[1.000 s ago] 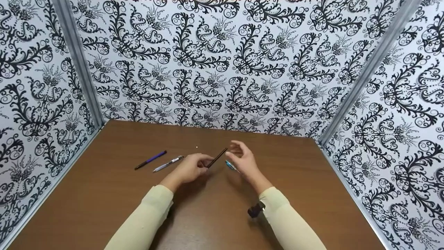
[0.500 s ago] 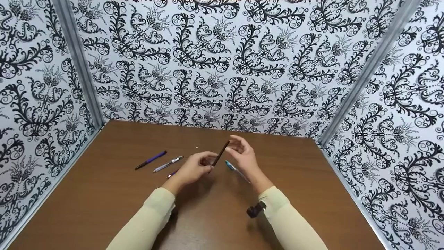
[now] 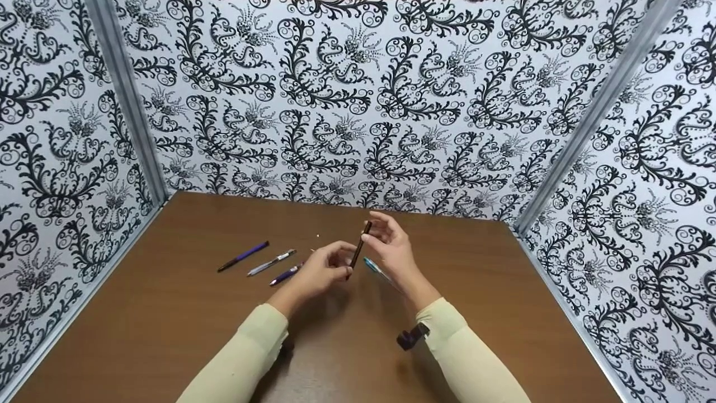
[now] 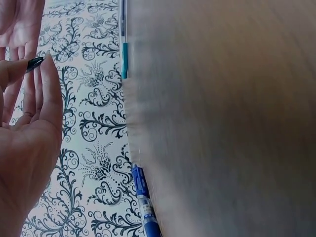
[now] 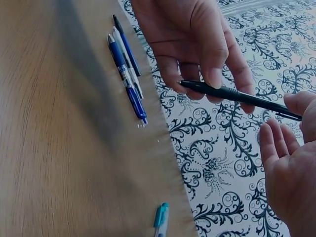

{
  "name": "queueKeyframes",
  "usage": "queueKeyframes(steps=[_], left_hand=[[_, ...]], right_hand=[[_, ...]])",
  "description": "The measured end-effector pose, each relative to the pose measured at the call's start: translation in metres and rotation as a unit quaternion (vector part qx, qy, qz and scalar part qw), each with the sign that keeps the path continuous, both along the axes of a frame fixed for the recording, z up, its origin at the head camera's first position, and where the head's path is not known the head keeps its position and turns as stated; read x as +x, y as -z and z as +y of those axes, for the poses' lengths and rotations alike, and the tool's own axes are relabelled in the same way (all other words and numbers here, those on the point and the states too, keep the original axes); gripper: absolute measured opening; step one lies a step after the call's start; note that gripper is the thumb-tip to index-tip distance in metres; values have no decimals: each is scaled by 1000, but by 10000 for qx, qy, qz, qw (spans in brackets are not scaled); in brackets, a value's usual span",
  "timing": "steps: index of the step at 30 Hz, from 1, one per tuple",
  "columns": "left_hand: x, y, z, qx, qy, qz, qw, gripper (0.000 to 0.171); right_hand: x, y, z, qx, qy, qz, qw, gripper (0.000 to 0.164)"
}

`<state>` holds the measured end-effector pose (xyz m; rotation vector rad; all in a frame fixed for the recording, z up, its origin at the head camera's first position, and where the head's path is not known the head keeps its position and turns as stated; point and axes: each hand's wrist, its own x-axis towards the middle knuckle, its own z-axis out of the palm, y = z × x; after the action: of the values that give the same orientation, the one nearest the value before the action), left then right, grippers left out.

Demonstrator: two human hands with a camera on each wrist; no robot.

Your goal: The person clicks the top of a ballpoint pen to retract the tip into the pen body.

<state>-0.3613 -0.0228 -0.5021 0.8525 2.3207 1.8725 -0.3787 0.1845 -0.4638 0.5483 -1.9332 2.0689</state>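
Observation:
In the head view, a black pen point(image 3: 359, 252) is held up slantwise between the two hands. The left hand point(image 3: 321, 271) pinches it near the writing tip, its thumb lying along the barrel in the right wrist view. At the upper end, the right hand point(image 3: 394, 249) has its thumb and finger at the clip end, which they partly cover. The right hand's other fingers point(image 5: 270, 140) are loosely bent and off the pen. Below the right hand lies a teal-and-clear pen point(image 3: 373, 267), partly hidden by that hand.
Left of the hands, a dark blue pen point(image 3: 285, 275), a clear pen point(image 3: 272, 263) and a purple-and-black pen point(image 3: 243, 257) lie slanted on the brown table point(image 3: 347, 358). Patterned walls point(image 3: 358, 112) enclose the table at the back and sides.
The black pen has been raised and turned more upright, and the right thumb and finger have come onto its upper end. The left hand moved rightward, uncovering the dark blue pen.

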Motion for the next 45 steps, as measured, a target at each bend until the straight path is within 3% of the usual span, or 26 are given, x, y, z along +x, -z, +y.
queueKeyframes(steps=[20,27,38,45], left_hand=[[6,-2,12,279,174,9,9995,40],[5,0,15,767,419,-265,9958,41],[6,1,18,879,380,-242,9951,41],[6,0,20,976,378,-243,9942,43]], right_hand=[[6,-9,1,196,-15,168,9997,54],[4,-9,0,-10,-191,407,9990,51],[7,-10,1,166,-86,489,9986,50],[9,-11,2,295,35,550,9980,39]])
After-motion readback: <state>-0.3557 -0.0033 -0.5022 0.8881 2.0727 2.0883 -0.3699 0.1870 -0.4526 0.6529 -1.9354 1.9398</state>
